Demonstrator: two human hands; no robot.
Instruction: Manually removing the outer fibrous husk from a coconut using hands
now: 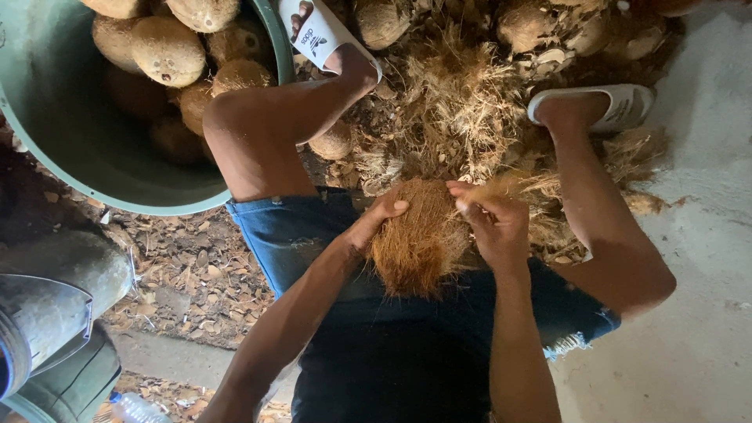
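Head view looks straight down at a person sitting with knees apart and a hairy brown coconut [419, 239] held over the lap. The left hand [380, 219] is wrapped around the left side of the coconut, with the thumb on top, so it is gripping the nut. The right hand [493, 219] is on the right side, and its fingers [468, 196] are pinched shut on a tuft of husk fibre [509, 184] that sticks out from the top of the nut. The coconut sits between both hands, just above the blue denim shorts [294, 231]. In front of the knees lies a big messy pile of dry husk [454, 102], and more round coconuts [521, 27] rest at its far edge. Two feet in white sandals [619, 106] stand in that pile, one on each side. To the left is a large green tub [94, 157] filled with peeled pale coconuts [168, 51]; the left knee covers part of its rim. Small bits of shell [188, 274] are scattered on the ground beside the tub. At the lower left there is a grey metal thing [47, 313] and the top of a clear plastic bottle [137, 407]. The floor [697, 313] on the right is pale concrete.
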